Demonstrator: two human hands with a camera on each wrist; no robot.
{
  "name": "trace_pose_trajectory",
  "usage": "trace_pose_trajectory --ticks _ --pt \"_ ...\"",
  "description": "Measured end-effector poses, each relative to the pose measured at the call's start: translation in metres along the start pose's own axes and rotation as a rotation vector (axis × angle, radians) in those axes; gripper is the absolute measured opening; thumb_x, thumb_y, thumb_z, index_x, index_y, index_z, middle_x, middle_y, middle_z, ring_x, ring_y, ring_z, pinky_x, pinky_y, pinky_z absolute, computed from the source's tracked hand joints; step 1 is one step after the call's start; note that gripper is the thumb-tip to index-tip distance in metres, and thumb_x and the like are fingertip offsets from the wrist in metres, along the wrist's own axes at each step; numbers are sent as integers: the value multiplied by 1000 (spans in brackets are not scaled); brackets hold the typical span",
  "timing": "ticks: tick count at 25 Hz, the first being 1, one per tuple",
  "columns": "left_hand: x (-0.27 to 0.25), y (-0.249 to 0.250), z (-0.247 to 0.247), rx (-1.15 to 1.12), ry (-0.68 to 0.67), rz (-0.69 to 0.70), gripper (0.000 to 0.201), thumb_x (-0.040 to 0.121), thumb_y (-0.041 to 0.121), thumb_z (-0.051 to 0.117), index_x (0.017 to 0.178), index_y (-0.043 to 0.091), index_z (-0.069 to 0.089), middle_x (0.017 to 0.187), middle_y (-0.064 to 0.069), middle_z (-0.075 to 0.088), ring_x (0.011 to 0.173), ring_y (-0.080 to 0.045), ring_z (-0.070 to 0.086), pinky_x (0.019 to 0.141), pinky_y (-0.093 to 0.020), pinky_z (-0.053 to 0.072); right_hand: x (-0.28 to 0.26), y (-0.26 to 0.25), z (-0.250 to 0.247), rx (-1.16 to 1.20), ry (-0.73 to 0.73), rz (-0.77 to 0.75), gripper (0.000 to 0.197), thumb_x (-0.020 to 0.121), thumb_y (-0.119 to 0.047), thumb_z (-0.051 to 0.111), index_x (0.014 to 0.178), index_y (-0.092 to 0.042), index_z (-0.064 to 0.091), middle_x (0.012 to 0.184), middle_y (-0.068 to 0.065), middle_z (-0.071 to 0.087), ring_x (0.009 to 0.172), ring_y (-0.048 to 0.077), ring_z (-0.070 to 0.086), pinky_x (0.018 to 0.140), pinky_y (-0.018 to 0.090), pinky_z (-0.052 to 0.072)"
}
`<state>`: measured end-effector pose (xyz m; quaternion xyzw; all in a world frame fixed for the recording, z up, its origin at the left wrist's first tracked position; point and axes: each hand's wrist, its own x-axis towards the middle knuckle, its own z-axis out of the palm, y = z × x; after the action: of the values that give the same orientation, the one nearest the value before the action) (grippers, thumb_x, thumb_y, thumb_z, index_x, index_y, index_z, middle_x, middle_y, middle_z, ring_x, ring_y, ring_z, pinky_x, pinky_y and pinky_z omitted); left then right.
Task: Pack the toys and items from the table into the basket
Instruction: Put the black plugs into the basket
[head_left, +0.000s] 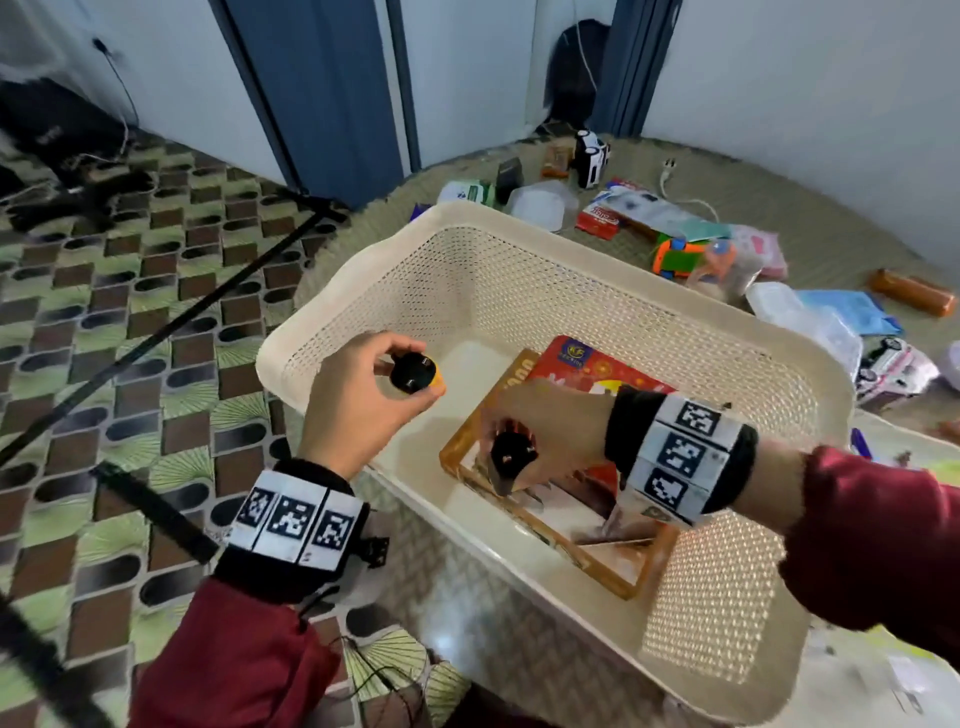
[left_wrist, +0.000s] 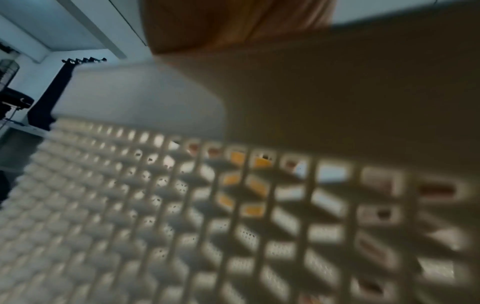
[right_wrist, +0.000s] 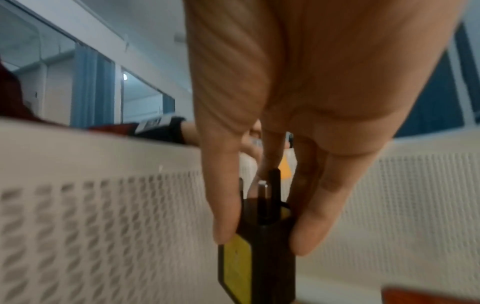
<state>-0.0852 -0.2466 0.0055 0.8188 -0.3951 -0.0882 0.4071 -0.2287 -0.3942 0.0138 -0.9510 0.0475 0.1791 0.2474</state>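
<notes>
A cream perforated basket (head_left: 524, 236) stands in the middle of the head view. On its floor lie a red box (head_left: 587, 366) and an orange-framed board (head_left: 644, 574). My left hand (head_left: 374, 387) hovers over the basket's left rim and grips a black and yellow plug adapter (head_left: 415, 371). My right hand (head_left: 519, 434) is down inside the basket, just above the board, and pinches a second black adapter (head_left: 511, 457). The right wrist view shows that adapter (right_wrist: 262, 246) with its yellow label and upright pins between my fingers (right_wrist: 309, 232). In the left wrist view only the blurred basket wall (left_wrist: 182, 226) shows.
Beyond the basket, several items lie on the woven mat: a white toy car (head_left: 591, 158), a red packet (head_left: 602, 215), an orange-green toy car (head_left: 678, 257), a blue pouch (head_left: 847, 309), an orange bottle (head_left: 911, 292) and a pink-white toy car (head_left: 891, 370). A black tripod leg (head_left: 171, 332) crosses the patterned floor at left.
</notes>
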Motion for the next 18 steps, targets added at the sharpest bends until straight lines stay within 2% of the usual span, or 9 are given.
trace_pose_trajectory --ticks 2,5,9,13,16,18 --pt "1 -4 3 51 -24 12 35 69 31 84 100 25 68 102 10 67 88 -8 63 80 -24 49 17 9 29 -25 -136 5 38 71 -14 77 105 -9 62 106 9 63 98 22 56 81 29 44" --pt "-1 -2 3 100 -32 43 36 69 36 83 99 26 67 102 12 66 85 -7 62 75 -25 48 25 18 64 -70 -331 57 44 74 -21 77 114 -11 61 114 6 61 105 21 55 84 24 44" --pt "-3 -3 3 108 -31 55 36 69 37 82 99 25 67 103 11 66 85 -10 63 76 -30 51 26 28 91 -135 -516 64 47 70 -21 81 113 -12 64 113 6 65 104 22 60 89 29 49" --pt "-5 -4 4 118 -28 46 36 70 37 81 101 24 67 105 9 67 86 -11 64 75 -32 52 24 34 95 -212 -550 17 50 69 -21 82 116 -18 63 114 2 65 105 21 59 87 32 50" --pt "-6 -3 4 136 -37 47 36 71 38 81 102 26 66 106 10 66 86 -10 63 74 -31 50 21 35 95 -235 -566 -16 52 74 -22 77 123 -20 59 119 0 63 108 19 57 86 27 46" --pt "-7 -3 4 141 -43 44 36 71 37 81 102 26 66 106 10 66 85 -9 62 73 -30 50 20 38 95 -211 -567 -8 50 76 -19 76 124 -19 60 119 0 64 107 18 58 80 21 42"
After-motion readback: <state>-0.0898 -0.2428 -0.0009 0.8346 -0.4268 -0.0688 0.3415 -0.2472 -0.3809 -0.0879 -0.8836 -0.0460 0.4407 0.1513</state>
